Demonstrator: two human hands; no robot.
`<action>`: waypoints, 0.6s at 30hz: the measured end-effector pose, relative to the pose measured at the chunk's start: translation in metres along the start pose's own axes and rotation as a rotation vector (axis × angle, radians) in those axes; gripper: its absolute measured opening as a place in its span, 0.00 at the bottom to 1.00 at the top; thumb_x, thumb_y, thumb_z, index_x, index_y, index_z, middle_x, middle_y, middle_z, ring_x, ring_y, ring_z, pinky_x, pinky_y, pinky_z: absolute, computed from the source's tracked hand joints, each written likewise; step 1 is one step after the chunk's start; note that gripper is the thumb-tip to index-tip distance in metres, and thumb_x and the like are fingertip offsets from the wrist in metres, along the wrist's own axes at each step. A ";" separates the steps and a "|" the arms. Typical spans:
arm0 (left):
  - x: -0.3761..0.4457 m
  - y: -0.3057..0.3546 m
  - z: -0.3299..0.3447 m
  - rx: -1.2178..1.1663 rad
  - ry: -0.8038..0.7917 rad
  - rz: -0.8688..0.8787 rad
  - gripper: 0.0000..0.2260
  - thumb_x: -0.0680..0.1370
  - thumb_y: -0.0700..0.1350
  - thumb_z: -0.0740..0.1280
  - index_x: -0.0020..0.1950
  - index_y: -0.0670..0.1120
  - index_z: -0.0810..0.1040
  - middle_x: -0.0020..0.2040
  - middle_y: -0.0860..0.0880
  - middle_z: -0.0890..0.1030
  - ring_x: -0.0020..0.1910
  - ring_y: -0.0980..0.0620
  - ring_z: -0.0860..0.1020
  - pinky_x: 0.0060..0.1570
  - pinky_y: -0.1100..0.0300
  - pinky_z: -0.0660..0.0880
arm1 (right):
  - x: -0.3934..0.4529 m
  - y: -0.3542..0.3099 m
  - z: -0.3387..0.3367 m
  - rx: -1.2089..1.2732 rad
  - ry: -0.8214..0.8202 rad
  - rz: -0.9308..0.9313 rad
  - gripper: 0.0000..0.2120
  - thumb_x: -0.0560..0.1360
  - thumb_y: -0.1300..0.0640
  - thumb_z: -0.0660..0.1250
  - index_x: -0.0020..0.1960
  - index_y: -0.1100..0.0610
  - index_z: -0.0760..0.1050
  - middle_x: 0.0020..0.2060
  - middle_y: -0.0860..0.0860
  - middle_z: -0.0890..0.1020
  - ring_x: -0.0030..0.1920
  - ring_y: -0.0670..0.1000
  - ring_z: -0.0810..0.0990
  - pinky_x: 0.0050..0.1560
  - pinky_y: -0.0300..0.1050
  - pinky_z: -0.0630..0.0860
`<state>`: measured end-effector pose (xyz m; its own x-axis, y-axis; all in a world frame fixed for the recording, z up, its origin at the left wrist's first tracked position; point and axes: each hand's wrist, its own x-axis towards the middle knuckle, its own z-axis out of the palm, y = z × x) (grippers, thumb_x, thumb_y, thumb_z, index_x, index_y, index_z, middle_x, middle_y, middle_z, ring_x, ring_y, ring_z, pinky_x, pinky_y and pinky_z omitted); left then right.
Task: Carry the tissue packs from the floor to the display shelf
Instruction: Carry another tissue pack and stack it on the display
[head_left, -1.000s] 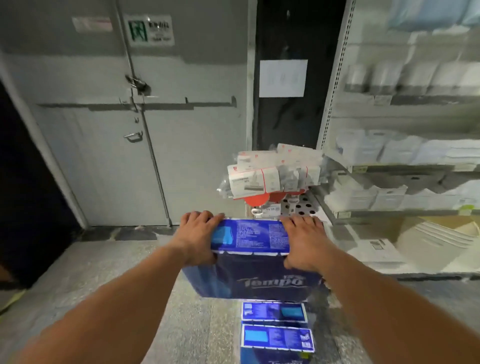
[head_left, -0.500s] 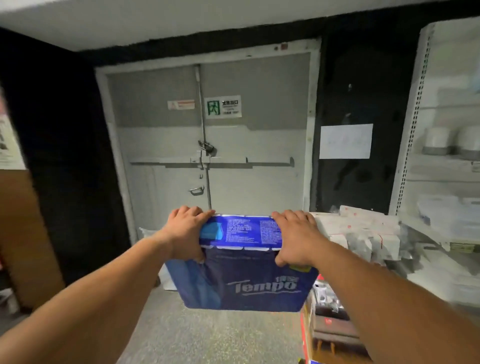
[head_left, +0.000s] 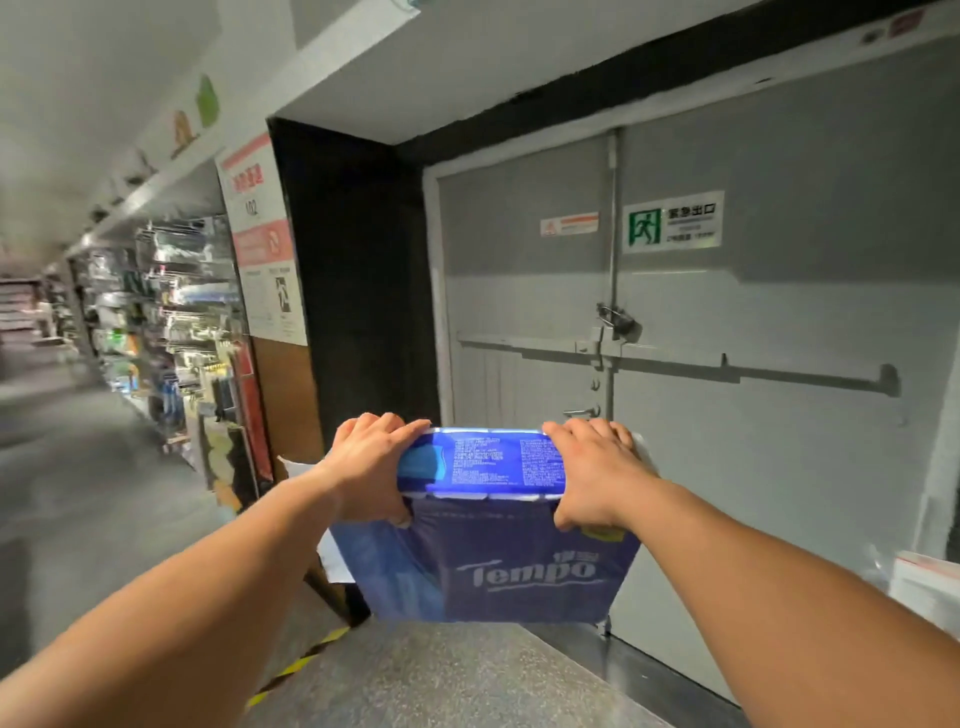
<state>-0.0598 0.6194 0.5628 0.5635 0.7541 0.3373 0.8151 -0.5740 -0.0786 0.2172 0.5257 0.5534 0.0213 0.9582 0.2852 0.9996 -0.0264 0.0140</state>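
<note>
1 Tempo tissue pack (head_left: 498, 540) held in the air above the floor (head_left: 441, 675), left hand (head_left: 371, 465) and right hand (head_left: 592, 475) fingers clamped over its top ends. Behind: 1 grey double door (head_left: 727, 415), padlocked, 1 green running-man exit sign (head_left: 672, 222). Far left: 1 blurred shelf aisle (head_left: 171, 322).

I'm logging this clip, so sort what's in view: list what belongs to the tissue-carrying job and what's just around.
Part of the job:
- blue tissue pack, held up off the floor
- left hand, gripping its left end
- right hand, gripping its right end

Just around:
- grey double door
- green exit sign
- padlock
- aisle racks
</note>
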 end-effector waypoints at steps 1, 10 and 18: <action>0.004 -0.013 0.001 0.018 -0.003 -0.025 0.50 0.64 0.62 0.79 0.79 0.58 0.55 0.66 0.55 0.67 0.64 0.52 0.64 0.71 0.49 0.60 | 0.018 -0.007 0.005 0.009 0.004 -0.025 0.54 0.61 0.39 0.77 0.79 0.48 0.53 0.69 0.50 0.66 0.71 0.55 0.63 0.74 0.52 0.57; 0.031 -0.155 0.036 0.063 -0.055 -0.230 0.52 0.62 0.62 0.78 0.80 0.57 0.55 0.66 0.55 0.67 0.65 0.51 0.65 0.72 0.49 0.59 | 0.175 -0.095 0.052 0.047 -0.013 -0.221 0.54 0.62 0.38 0.79 0.78 0.49 0.54 0.69 0.50 0.67 0.70 0.54 0.64 0.73 0.52 0.59; 0.079 -0.311 0.051 0.125 -0.061 -0.372 0.54 0.60 0.62 0.79 0.81 0.56 0.56 0.67 0.54 0.67 0.65 0.49 0.65 0.71 0.51 0.59 | 0.349 -0.198 0.092 0.104 0.003 -0.351 0.54 0.61 0.37 0.79 0.78 0.48 0.54 0.70 0.50 0.67 0.71 0.55 0.64 0.75 0.55 0.58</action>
<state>-0.2619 0.8732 0.5663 0.2306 0.9228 0.3085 0.9730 -0.2175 -0.0768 0.0291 0.8911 0.5620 -0.3229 0.9029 0.2836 0.9429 0.3328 0.0139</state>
